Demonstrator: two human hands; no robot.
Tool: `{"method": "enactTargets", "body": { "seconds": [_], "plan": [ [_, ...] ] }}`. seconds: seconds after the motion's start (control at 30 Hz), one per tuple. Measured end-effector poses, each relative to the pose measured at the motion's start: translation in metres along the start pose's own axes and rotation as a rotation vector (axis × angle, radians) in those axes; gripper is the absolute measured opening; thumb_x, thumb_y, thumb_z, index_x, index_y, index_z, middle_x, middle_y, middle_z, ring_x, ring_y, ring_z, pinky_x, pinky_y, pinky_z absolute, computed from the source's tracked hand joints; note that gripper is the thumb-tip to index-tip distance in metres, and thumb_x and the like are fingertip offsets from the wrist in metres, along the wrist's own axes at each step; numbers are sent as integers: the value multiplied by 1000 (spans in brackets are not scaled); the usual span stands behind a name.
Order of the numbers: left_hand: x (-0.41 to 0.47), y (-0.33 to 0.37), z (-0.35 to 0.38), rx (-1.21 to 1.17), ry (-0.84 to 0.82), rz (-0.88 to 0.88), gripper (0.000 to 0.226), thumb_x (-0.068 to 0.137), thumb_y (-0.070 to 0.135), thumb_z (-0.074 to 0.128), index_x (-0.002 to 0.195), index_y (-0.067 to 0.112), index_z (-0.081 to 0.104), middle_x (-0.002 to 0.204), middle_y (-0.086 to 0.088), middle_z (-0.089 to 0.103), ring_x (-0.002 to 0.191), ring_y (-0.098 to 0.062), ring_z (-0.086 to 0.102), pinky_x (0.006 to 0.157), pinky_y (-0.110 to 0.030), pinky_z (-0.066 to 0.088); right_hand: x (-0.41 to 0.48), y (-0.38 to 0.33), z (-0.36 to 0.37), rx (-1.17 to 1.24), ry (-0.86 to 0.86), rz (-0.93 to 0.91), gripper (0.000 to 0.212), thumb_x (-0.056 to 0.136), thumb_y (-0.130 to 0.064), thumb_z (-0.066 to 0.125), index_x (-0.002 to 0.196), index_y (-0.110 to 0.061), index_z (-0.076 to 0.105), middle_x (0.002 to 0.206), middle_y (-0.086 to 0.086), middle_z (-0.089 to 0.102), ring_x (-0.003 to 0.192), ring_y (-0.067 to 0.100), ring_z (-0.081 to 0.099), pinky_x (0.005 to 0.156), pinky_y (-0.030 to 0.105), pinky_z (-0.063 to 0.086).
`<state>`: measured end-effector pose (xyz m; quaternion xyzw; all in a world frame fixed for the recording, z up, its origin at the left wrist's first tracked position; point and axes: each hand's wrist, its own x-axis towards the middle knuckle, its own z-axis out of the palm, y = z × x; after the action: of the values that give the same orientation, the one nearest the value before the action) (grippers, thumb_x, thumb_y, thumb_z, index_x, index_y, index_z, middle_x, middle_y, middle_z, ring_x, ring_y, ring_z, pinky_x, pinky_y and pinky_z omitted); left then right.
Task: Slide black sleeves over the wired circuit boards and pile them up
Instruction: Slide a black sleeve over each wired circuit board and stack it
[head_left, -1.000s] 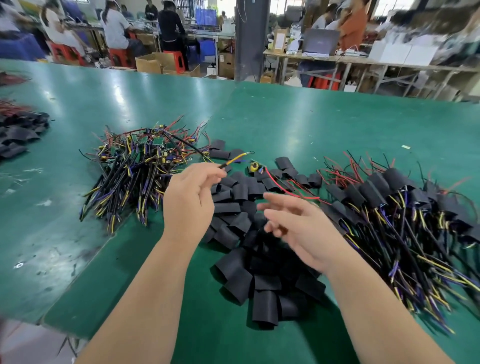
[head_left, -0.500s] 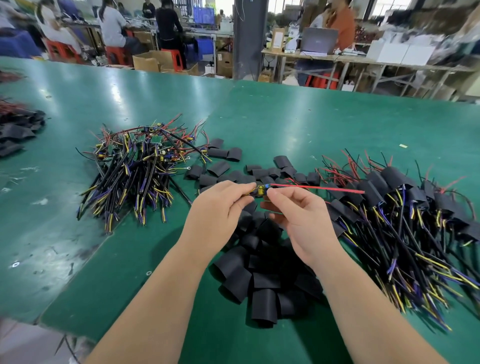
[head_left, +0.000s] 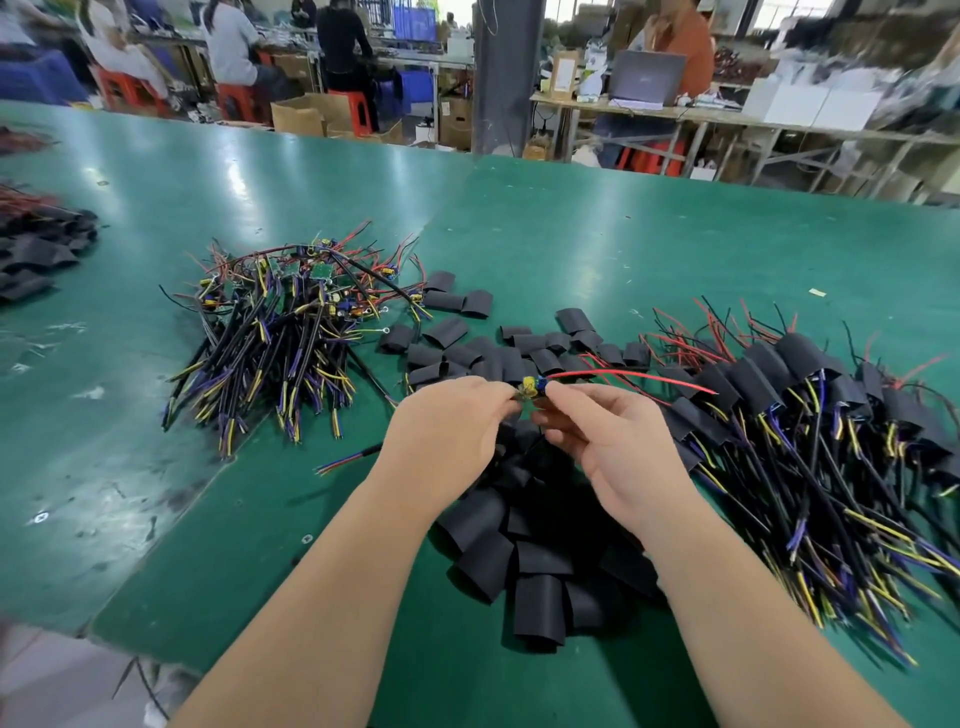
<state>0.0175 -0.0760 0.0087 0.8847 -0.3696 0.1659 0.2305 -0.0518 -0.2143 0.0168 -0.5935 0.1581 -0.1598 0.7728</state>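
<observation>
Above glossy black sleeves (head_left: 524, 561): both hands (head_left: 441, 431) (head_left: 613, 441) pinch small board (head_left: 531, 387).

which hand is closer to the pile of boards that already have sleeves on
Right. The right hand is just left of the sleeved pile, close to its edge. The left hand is farther left, beyond the right hand. Both pinch one bare board between them.

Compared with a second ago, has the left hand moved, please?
Yes. The left hand has shifted right, away from the bare board pile, meeting the right hand at the wired circuit board.
</observation>
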Motion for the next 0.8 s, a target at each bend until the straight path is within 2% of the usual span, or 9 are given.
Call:
{"method": "enactTargets", "body": {
  "seconds": [0.17,0.27,0.33,0.4,0.5,0.57,0.63,0.73,0.8],
  "plan": [
    [0,-12,-6,-52,141,-169,21,99,22,45,97,15,65,86,5,71,82,-24,62,65,-38,48,11,-9,-17,-740,145,-232,28,86,-6,63,79,-32,70,80,-15,71,74,-1,65,70,13,47],
    [0,-16,-8,-106,255,-234,18,97,18,50,96,13,68,84,5,72,79,-27,63,65,-38,49,34,-6,-8,-963,121,-217,17,89,-11,59,96,-20,71,92,-4,71,84,12,63,76,20,41],
    [0,-18,-9,-124,313,-246,18,97,17,52,96,12,69,81,4,72,77,-27,64,65,-39,49,54,-1,5,-1092,105,-200,19,90,-18,59,104,-8,69,101,6,70,90,21,61,79,23,41],
    [-2,-20,-10,-137,356,-214,19,94,16,51,93,10,70,78,2,72,74,-27,66,61,-38,50,70,3,20,-1211,120,-135,31,91,-33,59,98,-4,65,106,14,66,100,32,58,86,33,44],
    [-1,-22,-10,-149,362,-191,25,91,18,47,90,8,70,76,-1,71,71,-27,65,58,-39,51,88,4,34,-1405,149,1,37,85,-52,60,84,-16,67,106,10,62,106,32,55,89,36,42],
    [-1,-23,-9,-150,345,-178,28,92,19,45,88,5,69,75,-4,70,70,-30,64,59,-44,50,91,0,41,-1358,132,28,29,79,-46,67,75,-17,67,89,7,62,93,29,56,81,32,40],
    [0,-24,-9,-148,346,-157,27,92,19,45,86,4,68,74,-6,69,70,-30,63,59,-45,49,88,-4,44,-1234,107,-17,21,76,-31,71,64,-15,63,71,2,59,77,23,56,69,26,40],
    [0,-24,-9,-152,371,-154,23,92,16,48,84,6,68,74,0,69,66,-27,62,56,-41,48,77,-8,38,-1004,162,-123,35,75,-19,68,52,-15,42,50,-5,40,50,15,40,46,23,30],
    [-1,-24,-10,-152,385,-162,20,92,14,50,85,8,68,75,3,70,64,-25,60,54,-37,47,67,-11,26,-668,172,-88,42,77,-12,68,51,-17,35,52,0,34,46,18,36,45,23,26]
  ]
}}
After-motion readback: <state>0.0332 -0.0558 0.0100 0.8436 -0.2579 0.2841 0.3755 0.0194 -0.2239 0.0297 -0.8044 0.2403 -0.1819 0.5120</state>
